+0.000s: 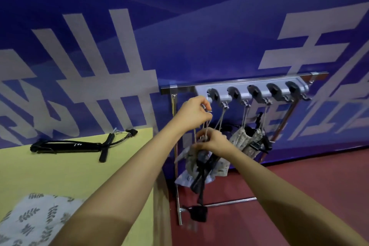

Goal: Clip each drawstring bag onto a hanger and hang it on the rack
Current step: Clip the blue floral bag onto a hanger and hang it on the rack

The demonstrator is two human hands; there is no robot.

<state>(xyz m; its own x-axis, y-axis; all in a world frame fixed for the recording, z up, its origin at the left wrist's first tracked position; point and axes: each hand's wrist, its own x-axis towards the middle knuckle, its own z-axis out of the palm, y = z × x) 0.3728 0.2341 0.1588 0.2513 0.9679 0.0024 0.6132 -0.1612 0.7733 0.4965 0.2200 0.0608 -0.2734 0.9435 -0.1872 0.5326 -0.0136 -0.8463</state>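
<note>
while the left hand [194, 113] pinches a cord [207, 124] up at the leftmost hook of the grey rack [253, 91], the right hand [212, 140] curls around the gathered top of a patterned drawstring bag [191, 163] with a black hanger [201, 173] clipped on it. two more bags [245, 142] hang from hooks to the right. another bag [38, 219] lies on the yellow table [60, 173], near spare black hangers [79, 145].

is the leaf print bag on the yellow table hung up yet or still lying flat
Still lying flat. The leaf print bag rests spread on the yellow table, apart from the rack, with no hanger clipped to it.
</note>
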